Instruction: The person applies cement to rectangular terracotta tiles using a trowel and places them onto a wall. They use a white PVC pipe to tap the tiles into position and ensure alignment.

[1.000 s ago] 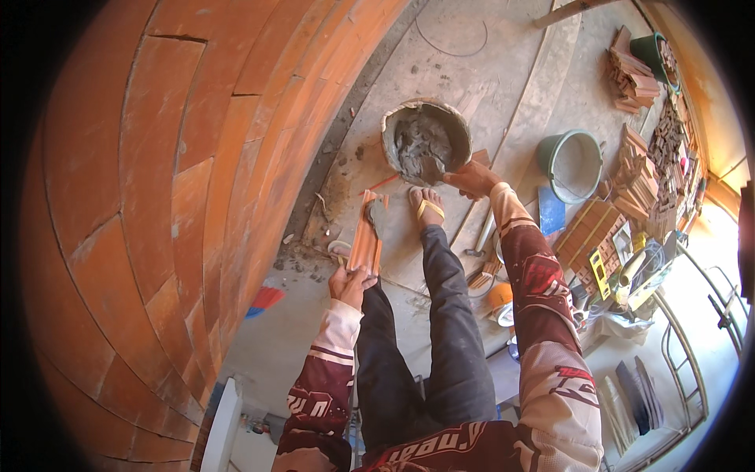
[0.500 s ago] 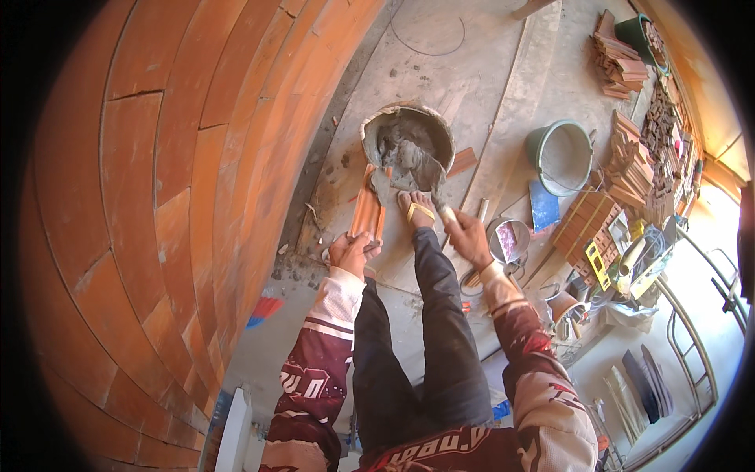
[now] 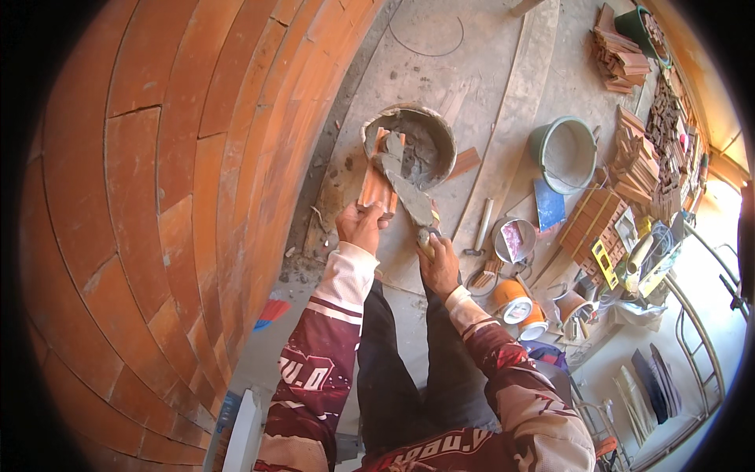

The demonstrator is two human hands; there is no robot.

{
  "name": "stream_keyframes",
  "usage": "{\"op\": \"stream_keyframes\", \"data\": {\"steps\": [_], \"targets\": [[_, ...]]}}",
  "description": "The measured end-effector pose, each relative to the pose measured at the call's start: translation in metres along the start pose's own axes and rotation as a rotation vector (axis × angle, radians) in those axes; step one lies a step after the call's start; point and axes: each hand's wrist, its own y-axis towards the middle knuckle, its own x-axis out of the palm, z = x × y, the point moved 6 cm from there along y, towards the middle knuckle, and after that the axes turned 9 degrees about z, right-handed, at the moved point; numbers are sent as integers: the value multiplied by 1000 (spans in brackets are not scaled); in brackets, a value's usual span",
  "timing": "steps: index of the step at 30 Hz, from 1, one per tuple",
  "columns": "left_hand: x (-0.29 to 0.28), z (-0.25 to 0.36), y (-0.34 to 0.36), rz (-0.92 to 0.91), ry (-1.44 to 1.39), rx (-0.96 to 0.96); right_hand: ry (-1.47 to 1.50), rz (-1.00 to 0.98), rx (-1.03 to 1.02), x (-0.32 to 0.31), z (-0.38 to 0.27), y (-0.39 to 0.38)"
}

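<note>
My left hand (image 3: 362, 227) grips the near end of a grooved orange clay tile (image 3: 376, 195), whose far end reaches over the rim of a mortar bucket (image 3: 449, 157). Grey mortar (image 3: 390, 146) sits on the tile's far part. My right hand (image 3: 439, 263) is closed round the handle of a trowel (image 3: 412, 200). The mortar-coated blade slants up to the left, its tip against the mortar on the tile. More wet mortar (image 3: 423, 149) fills part of the bucket below.
To my left rises an orange tiled wall (image 3: 134, 157). On the right are a green bucket (image 3: 568, 156), a hammer (image 3: 484, 224), a small bowl (image 3: 514, 239), orange-and-white pails (image 3: 515, 300), a yellow level (image 3: 604, 263) and stacked tiles (image 3: 631, 155). A loose tile piece (image 3: 465, 162) lies beside the mortar bucket.
My right hand has moved left with the trowel, bringing its blade from the bucket's right side onto the tile. The tile has moved farther over the bucket, and more mortar lies on it.
</note>
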Motion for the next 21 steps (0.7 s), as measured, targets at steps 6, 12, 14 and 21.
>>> {"op": "stream_keyframes", "data": {"steps": [6, 12, 14, 21], "targets": [[-27, -15, 13, -23, 29, 0, 19, -217, 10, -40, 19, -16], [-77, -51, 11, -18, 56, -56, -109, -323, 127, -36, 52, 43], [-92, -68, 4, 4, 65, -64, -181, -421, 181, -14, 64, 79], [-128, -117, -43, 87, -11, -226, -434, -613, -5, 81, 88, 171]]}}
